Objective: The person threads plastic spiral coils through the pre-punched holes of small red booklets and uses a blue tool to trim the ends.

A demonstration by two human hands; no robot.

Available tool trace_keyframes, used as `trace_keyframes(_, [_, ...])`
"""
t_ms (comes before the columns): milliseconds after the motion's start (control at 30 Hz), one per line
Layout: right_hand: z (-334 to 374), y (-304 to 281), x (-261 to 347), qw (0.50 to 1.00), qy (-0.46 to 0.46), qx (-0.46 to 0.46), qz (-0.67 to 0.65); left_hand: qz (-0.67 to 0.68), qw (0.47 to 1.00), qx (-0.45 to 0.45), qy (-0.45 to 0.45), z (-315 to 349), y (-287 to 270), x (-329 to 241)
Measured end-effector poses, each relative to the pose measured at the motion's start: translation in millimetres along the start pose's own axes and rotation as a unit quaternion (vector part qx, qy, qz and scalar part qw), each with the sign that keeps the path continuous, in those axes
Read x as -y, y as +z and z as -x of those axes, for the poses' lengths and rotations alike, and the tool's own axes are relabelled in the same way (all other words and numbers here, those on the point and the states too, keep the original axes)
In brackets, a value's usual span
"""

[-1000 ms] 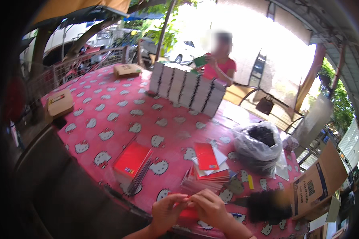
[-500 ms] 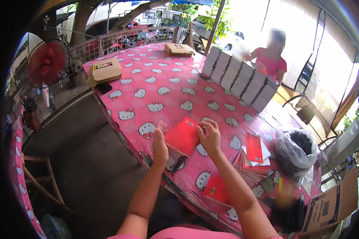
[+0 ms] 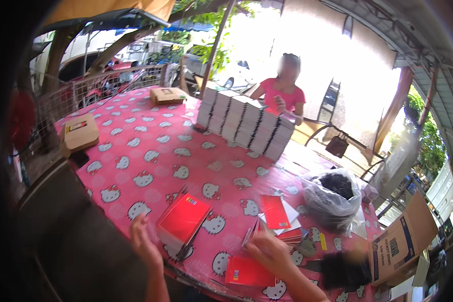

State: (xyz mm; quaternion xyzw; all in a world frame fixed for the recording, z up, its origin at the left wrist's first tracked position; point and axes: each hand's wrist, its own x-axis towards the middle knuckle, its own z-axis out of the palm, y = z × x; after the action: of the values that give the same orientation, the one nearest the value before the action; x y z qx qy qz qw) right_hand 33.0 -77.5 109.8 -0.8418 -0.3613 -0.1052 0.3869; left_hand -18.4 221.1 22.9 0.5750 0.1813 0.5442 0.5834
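Red notebooks (image 3: 185,215) sit stacked beside our left grip (image 3: 147,244), fingers apart. By the looser pile (image 3: 275,212), we cannot tell whether our right grip (image 3: 271,252) is clamped.

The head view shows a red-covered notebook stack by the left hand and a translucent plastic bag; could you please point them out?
Red-covered notebook stack (image 3: 183,217), head view: top cover's middle.
Translucent plastic bag (image 3: 328,205), head view: front side, below its opening.

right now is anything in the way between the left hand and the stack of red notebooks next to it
Nothing visible: the left hand is just left of the notebook stack, and only tablecloth shows between them.
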Motion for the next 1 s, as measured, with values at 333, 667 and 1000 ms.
trace_keyframes(333, [131, 5, -65, 0.857, 0.447, -0.092, -0.241, 0.092, 0.906, 0.407, -0.065, 95, 46, -104])
trace_keyframes(667, [122, -8, -15, 0.921, 0.204, -0.174, -0.282, -0.026, 0.889, 0.456, 0.042, 143, 68, -99])
trace_keyframes(1000, [110, 25, -21, 0.945, 0.177, -0.128, -0.242, -0.08, 0.868, 0.489, 0.013, 145, 59, -70])
